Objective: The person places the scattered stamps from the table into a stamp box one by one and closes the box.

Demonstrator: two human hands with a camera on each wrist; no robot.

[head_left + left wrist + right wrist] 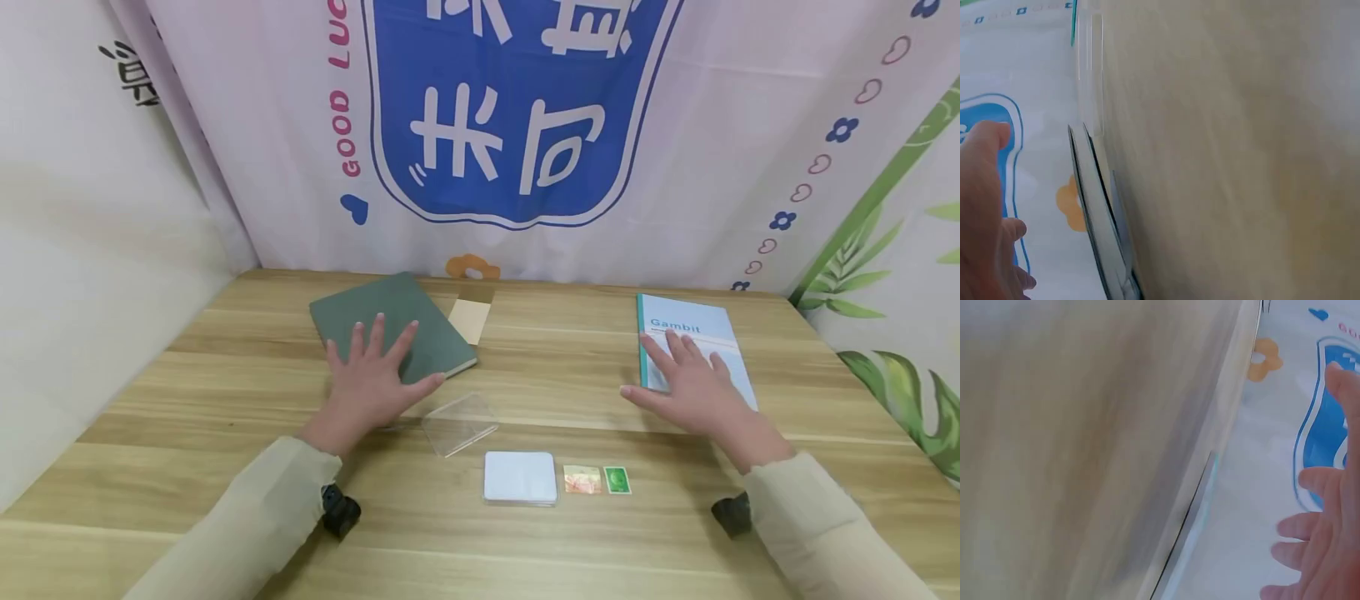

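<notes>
My left hand (363, 383) is spread palm down, its fingers over a dark green hardcover book (397, 325) at the back left. In the left wrist view that hand is raised above the tabletop, with the book (1100, 212) lying below it. On the other side, my right hand (693, 387) spreads its fingers over a light blue booklet (708, 321) marked "Gambit". The right wrist view has it held above the booklet (1188, 528). Neither hand grips anything. Part of the booklet is hidden behind the right hand.
Between the arms lie a clear plastic cover (459, 423), a white card in a clear case (520, 477), a gold-and-red stamp (582, 479) and a green stamp (617, 480). A tan card (470, 320) sits beside the green book. A printed curtain (300, 167) hangs behind the table.
</notes>
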